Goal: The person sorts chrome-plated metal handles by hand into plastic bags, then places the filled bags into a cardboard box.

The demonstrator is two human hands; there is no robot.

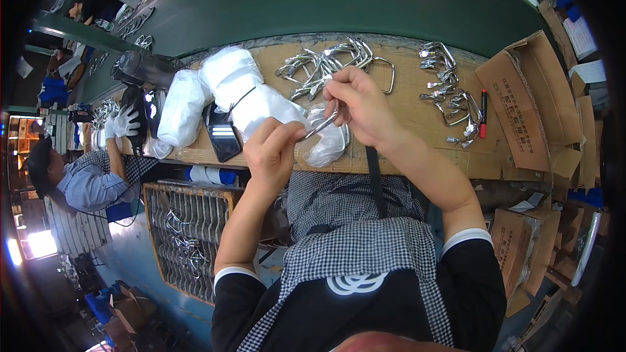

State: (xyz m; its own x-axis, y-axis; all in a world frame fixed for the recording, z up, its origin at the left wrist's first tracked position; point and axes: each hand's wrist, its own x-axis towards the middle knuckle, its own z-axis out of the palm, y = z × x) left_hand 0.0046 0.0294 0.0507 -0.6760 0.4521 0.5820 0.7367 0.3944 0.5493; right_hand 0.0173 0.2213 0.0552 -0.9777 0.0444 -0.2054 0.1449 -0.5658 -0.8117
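Between my hands is a shiny bent metal rod [321,126], its full shape partly hidden by fingers. My left hand [270,150] pinches its lower left end. Closed around the upper right end is my right hand [357,101]. A clear plastic bag [328,148] lies just beneath, at the bench's near edge. Beyond my right hand a pile of chrome bent-rod parts [323,65] rests on the cardboard-covered bench [407,114]. Further right sits a second cluster of the same chrome parts [443,75].
White plastic-wrapped bundles [231,81] and a dark phone-like device [223,135] are at left. A red marker [483,114] lies near an open carton [521,104]. A green conveyor belt [365,0] runs behind. A co-worker [91,179] sits at far left, beyond a crate [189,241].
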